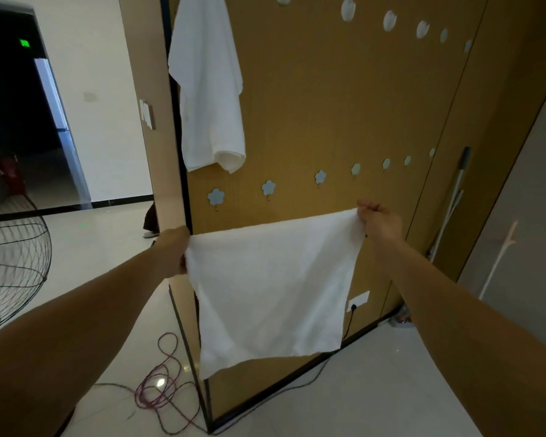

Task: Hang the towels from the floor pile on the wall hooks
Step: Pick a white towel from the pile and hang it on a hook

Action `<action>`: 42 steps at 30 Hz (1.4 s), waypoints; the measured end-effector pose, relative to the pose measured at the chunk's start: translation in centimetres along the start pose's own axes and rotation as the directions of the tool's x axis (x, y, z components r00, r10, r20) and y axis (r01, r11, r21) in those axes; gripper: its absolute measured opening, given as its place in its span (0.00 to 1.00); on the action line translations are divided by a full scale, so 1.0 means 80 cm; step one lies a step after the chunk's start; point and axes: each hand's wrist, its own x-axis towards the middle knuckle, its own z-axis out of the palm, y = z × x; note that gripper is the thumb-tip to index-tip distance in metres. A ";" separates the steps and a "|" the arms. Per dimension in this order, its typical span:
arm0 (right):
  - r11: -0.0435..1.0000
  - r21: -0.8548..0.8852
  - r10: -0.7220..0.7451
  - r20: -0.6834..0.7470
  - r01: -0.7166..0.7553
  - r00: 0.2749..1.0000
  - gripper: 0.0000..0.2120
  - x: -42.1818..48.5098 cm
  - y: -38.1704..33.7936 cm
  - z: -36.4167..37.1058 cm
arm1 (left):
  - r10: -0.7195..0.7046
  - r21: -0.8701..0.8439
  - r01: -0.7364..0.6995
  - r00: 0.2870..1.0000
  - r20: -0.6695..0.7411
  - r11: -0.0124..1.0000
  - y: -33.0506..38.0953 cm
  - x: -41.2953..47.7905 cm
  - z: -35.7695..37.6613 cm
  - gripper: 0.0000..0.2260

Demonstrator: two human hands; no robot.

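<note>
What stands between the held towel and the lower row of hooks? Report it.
Nothing visible. The left hand and right hand hold the towel spread just below the lower flower hooks, which are bare. The hung towel ends above that row, at the left.

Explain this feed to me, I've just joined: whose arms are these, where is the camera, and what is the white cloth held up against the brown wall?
There is no machine here. A person wears one camera on the head, looking forward and down, so the two bare arms are their own. The left hand and the right hand each grip a top corner of a white towel, spread out in front of a brown wall panel. Just above it is a row of blue flower-shaped hooks. A second towel already hangs higher up. On the floor lie tangled cables, and a wire fan stands at the left. The floor pile of towels is not in view.
</note>
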 end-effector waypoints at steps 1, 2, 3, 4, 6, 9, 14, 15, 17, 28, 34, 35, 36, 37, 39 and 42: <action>1.000 -0.009 0.002 0.000 -0.002 1.000 0.09 0.004 0.000 -0.001 | -0.008 -0.081 0.010 1.000 0.028 0.997 0.001 -0.006 -0.001 0.12; 0.999 -0.047 0.014 0.015 -0.014 1.000 0.10 0.007 0.001 -0.001 | -0.003 -0.142 0.012 0.998 0.067 0.990 0.000 -0.009 -0.001 0.11; 0.995 -0.098 0.041 0.042 -0.037 0.998 0.10 0.009 0.002 -0.001 | 0.011 -0.174 0.008 0.995 0.104 0.985 0.001 -0.010 -0.003 0.11; 0.989 -0.132 0.068 0.064 -0.059 0.996 0.10 0.011 0.000 -0.003 | 0.037 -0.204 -0.011 0.991 0.126 0.979 0.002 -0.010 -0.006 0.12; 0.992 -0.120 0.049 0.062 -0.041 0.997 0.10 0.019 -0.009 -0.011 | 0.098 -0.235 -0.068 0.988 0.119 0.970 0.007 -0.015 -0.006 0.11; 0.994 0.002 -0.113 -0.017 0.113 0.993 0.10 0.028 -0.024 -0.020 | 0.216 -0.323 -0.173 0.971 0.102 0.930 0.017 -0.025 -0.005 0.10; 0.949 -0.314 0.066 0.184 -0.005 0.981 0.14 0.026 0.030 -0.017 | 0.064 -0.172 -0.056 0.997 0.039 0.983 -0.005 -0.041 -0.002 0.02; 0.950 -0.310 0.089 0.166 -0.033 0.982 0.14 0.028 0.035 -0.019 | 0.045 -0.170 -0.039 0.999 0.031 0.985 -0.011 -0.042 0.000 0.03; 0.961 -0.276 0.072 0.131 -0.034 0.989 0.14 0.035 0.034 -0.024 | 0.047 -0.230 -0.037 0.998 0.039 0.972 -0.016 -0.046 0.006 0.02; 0.950 -0.311 0.157 0.487 0.002 0.859 0.15 0.039 0.028 -0.036 | 0.074 -0.343 -0.127 0.984 -0.165 0.931 -0.016 -0.027 0.020 0.06; 0.895 -0.404 0.039 0.492 0.188 0.870 0.14 0.045 0.028 -0.026 | 0.109 -0.218 -0.180 0.947 -0.303 0.959 -0.011 -0.019 0.025 0.20; 0.884 -0.419 0.019 0.474 0.207 0.880 0.14 0.047 0.026 -0.023 | 0.143 -0.201 -0.219 0.931 -0.336 0.955 -0.010 -0.020 0.027 0.17; 0.865 -0.439 -0.020 0.455 0.244 0.890 0.14 0.047 0.022 -0.019 | 0.193 -0.187 -0.280 0.904 -0.382 0.941 -0.009 -0.023 0.030 0.12; 0.825 -0.470 -0.091 0.437 0.314 0.895 0.14 0.047 0.018 -0.014 | 0.237 -0.160 -0.330 0.873 -0.426 0.930 -0.008 -0.025 0.034 0.08; 0.715 -0.534 -0.240 0.418 0.451 0.876 0.15 0.046 0.012 -0.004 | 0.319 -0.085 -0.408 0.812 -0.489 0.909 -0.007 -0.028 0.041 0.08; 0.753 -0.477 -0.272 0.401 0.452 0.875 0.11 0.041 0.005 0.007 | 0.426 0.020 -0.498 0.720 -0.548 0.867 0.000 -0.037 0.046 0.09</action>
